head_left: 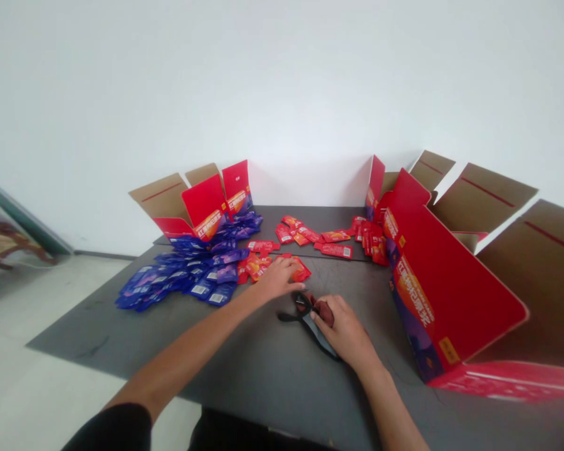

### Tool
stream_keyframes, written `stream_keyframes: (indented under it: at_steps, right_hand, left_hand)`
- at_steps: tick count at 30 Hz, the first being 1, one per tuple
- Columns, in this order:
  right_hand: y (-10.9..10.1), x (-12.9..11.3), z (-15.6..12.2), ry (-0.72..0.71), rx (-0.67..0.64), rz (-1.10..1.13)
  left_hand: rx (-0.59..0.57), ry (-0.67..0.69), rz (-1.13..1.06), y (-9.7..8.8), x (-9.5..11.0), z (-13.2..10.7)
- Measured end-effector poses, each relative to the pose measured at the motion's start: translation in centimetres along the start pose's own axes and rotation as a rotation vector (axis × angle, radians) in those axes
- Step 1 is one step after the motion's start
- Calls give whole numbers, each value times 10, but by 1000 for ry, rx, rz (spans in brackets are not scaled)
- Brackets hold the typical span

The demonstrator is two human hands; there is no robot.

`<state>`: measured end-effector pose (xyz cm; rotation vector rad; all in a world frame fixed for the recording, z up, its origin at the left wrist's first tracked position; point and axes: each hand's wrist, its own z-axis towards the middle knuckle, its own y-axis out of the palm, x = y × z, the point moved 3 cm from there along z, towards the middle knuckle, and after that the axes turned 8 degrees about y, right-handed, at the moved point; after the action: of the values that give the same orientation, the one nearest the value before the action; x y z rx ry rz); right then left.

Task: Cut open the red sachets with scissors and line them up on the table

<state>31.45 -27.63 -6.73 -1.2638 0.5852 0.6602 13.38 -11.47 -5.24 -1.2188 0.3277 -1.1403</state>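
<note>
My left hand [276, 279] reaches over the near edge of a group of red sachets [258, 265], its thumb and fingers apart. One red sachet [301, 270] lies right at its fingertips; I cannot tell whether they touch it. Closed around a small black-and-grey pouch-like thing [320, 335] is my right hand [345, 329]. Black straps or loops stick out of this thing toward the left, and a brownish-red part shows under the fingers. Its exact kind is unclear. Left of my hands, many blue-purple sachets [188, 269] are heaped.
Open red cartons stand at both sides: a left carton [207, 203] behind the blue heap, and a large right carton [432, 282] with raised flaps. More red sachets [331, 249] lie toward the back of the grey table [244, 376]. A white wall [282, 94] rises behind.
</note>
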Motion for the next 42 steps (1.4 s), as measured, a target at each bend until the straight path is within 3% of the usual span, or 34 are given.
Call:
stream_keyframes:
  at_steps: [7, 12, 16, 21, 27, 33, 37, 42]
  right_hand:
    - [-13, -5, -2, -46, -115, 87]
    - [-24, 1, -5, 43, -158, 184]
    - [-28, 3, -8, 125, -241, 379]
    - [-38, -7, -14, 183, -335, 532]
    - [-45, -10, -17, 223, -297, 540]
    - [-34, -1, -16, 240, -280, 490]
    - [-28, 7, -12, 249, -175, 472]
    - [-25, 12, -5, 209, 96, 380]
  left_hand:
    - [-19, -10, 184, 21, 4, 5]
    - [-15, 52, 243, 30, 16, 0]
    - [-40, 124, 258, 31, 32, -22]
    - [-83, 217, 248, 23, 73, -73]
    - [-141, 332, 344, -1, 126, -141]
    - [-160, 200, 202, -31, 148, -185]
    - [-93, 166, 150, -25, 155, -206]
    - [-38, 232, 88, -9, 158, -221]
